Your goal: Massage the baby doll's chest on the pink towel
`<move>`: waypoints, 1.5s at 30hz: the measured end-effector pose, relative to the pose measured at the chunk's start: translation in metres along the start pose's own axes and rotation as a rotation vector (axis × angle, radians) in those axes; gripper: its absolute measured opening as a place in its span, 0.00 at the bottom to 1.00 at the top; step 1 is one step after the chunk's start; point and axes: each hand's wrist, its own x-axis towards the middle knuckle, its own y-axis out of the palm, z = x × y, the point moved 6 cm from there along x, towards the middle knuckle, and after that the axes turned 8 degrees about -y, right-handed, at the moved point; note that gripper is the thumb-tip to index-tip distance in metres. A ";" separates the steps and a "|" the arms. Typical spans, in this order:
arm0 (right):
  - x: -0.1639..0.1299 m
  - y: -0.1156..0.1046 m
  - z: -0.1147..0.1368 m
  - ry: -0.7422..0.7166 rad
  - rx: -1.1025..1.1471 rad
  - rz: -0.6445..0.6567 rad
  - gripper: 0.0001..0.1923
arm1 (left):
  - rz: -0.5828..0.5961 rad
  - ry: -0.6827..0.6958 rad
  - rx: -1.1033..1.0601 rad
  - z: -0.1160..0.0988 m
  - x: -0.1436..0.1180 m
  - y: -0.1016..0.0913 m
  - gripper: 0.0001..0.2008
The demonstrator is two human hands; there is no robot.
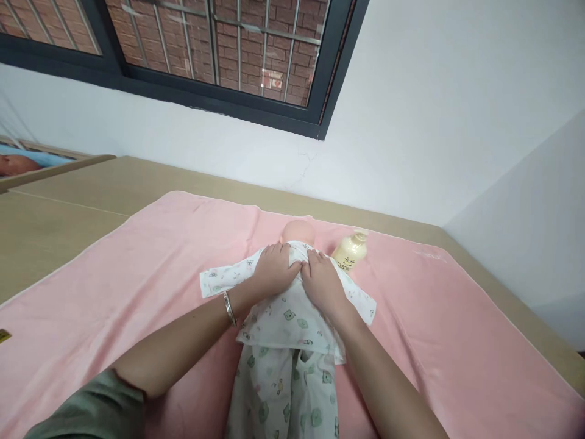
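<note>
A baby doll (298, 231) lies stretched out on a pink blanket (183, 256), its bald head pointing to the wall. It wears a white long-sleeved shirt (292, 320) with green bear prints and matching trousers (269, 390). My left hand (274, 268) rests on the shirt at the doll's left-side shoulder, fingers laid flat. On the other shoulder lies my right hand (323, 280), also with fingers flat. Both thumbs point inward and almost meet at the middle of the upper body. The doll's face is not visible.
A pale yellow pump bottle (351, 251) lies tilted on the blanket, right of the doll's head. Beyond the blanket runs a wooden tabletop (150, 171) against a white wall with a barred window (219, 49). Another doll (18, 164) shows at the far left.
</note>
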 end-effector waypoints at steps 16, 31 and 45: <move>0.013 0.013 -0.026 -0.003 0.093 -0.016 0.30 | -0.046 0.003 0.001 -0.002 -0.003 0.003 0.13; 0.015 0.009 -0.030 -0.047 0.160 -0.051 0.31 | -0.087 0.008 0.004 -0.004 -0.006 0.000 0.13; -0.004 0.002 0.007 -0.020 -0.031 -0.015 0.28 | -0.022 -0.014 0.011 0.004 0.001 0.002 0.11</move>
